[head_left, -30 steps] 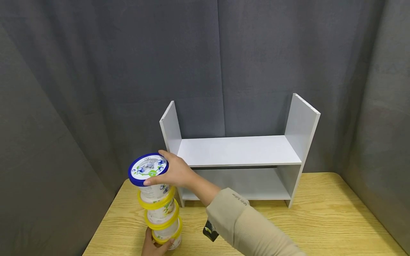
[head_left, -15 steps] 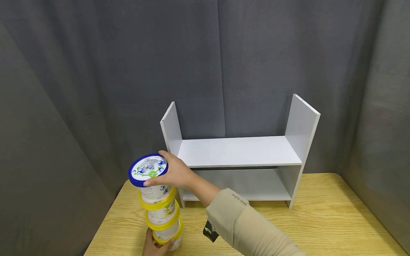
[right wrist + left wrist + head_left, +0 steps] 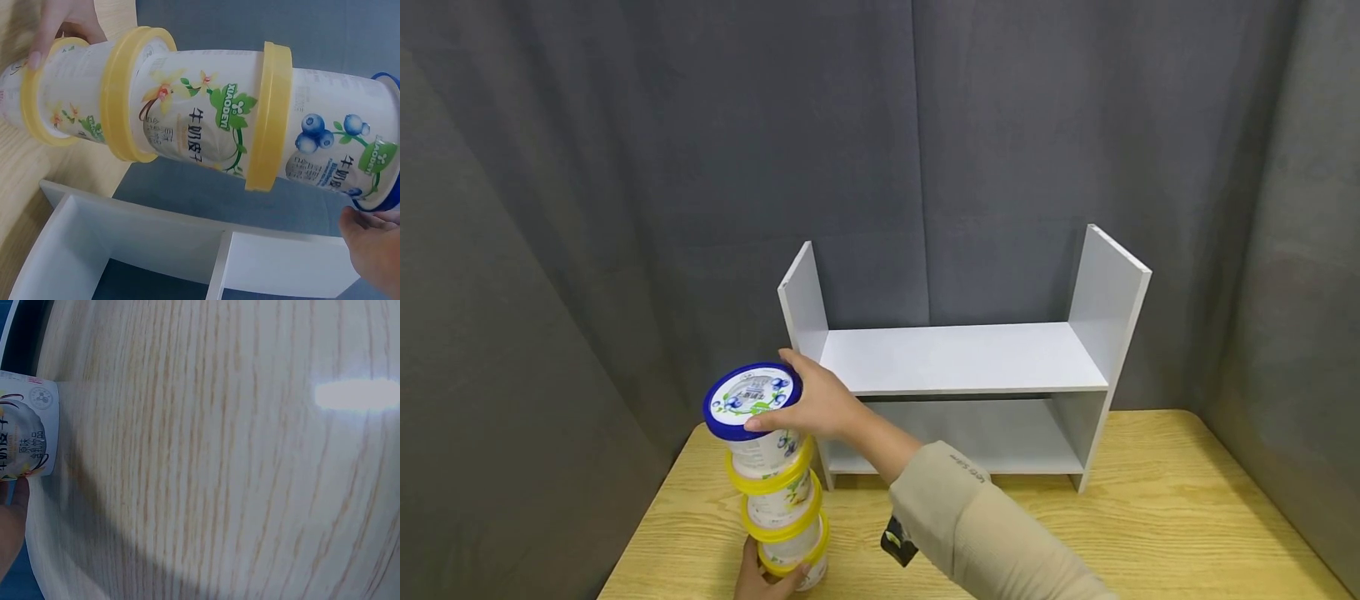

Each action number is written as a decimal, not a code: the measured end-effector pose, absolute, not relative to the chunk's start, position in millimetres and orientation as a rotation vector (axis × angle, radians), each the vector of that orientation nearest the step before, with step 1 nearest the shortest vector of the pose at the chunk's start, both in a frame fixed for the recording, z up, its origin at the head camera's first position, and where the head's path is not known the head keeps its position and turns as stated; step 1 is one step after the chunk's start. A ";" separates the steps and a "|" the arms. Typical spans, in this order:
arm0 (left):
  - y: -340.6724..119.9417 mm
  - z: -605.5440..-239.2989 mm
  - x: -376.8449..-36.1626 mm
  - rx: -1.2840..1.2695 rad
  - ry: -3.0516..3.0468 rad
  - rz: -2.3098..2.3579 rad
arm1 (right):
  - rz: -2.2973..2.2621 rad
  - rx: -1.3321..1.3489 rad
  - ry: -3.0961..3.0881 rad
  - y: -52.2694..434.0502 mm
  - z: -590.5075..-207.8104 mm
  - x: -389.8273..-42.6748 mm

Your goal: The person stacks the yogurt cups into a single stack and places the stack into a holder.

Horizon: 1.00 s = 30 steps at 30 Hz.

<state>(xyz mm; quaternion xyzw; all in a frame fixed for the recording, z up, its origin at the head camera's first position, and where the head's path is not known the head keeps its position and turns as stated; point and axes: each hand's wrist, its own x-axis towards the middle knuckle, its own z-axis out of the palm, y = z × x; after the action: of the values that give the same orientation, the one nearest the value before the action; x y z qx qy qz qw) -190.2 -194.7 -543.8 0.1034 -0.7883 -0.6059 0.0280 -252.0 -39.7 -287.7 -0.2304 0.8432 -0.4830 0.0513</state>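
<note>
A stack of tubs stands at the table's near left: three yellow-lidded tubs (image 3: 778, 500) with a blue-lidded tub (image 3: 751, 400) on top. My right hand (image 3: 811, 406) grips the blue-lidded tub (image 3: 350, 164) by its rim, fingers curled round the lid. My left hand (image 3: 765, 577) holds the bottom yellow-lidded tub (image 3: 47, 100) at the table. In the left wrist view that bottom tub (image 3: 28, 428) stands on the wood beside my left hand's fingers (image 3: 12, 519).
A white two-level shelf unit (image 3: 962, 358) stands behind the stack on the wooden table (image 3: 1150, 517). Dark grey curtains close off the back and both sides. A small black tag (image 3: 898, 543) hangs under my right sleeve.
The view has shifted slightly; both hands and the stack stay where they were.
</note>
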 end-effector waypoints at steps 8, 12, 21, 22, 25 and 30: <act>-198.6 -546.7 -194.7 0.310 -2.436 -1.907 | -1.619 -0.734 2.504 -17.2 -292.5 -255.4; -199.0 -546.9 -196.6 0.323 -2.435 -1.928 | -1.663 -0.740 2.500 0.0 -297.3 -256.4; -198.5 -546.4 -197.5 0.271 -2.451 -1.918 | -1.791 -0.849 2.504 40.8 -309.9 -257.4; -198.2 -545.6 -197.4 0.273 -2.452 -1.921 | -1.803 -0.856 2.501 45.3 -311.1 -256.8; -198.0 -544.4 -197.5 0.291 -2.462 -1.922 | -1.836 -0.893 2.500 59.2 -314.6 -255.5; -197.7 -547.8 -200.0 0.334 -2.468 -1.905 | -1.868 -0.881 2.510 83.0 -321.2 -254.2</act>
<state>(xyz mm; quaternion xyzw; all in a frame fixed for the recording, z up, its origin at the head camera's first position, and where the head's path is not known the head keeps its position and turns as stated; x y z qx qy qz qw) -200.0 -197.7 -547.8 0.1066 -0.7871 -0.6076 0.0030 -254.2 83.0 -321.2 -0.2708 0.7710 -0.5739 -0.0543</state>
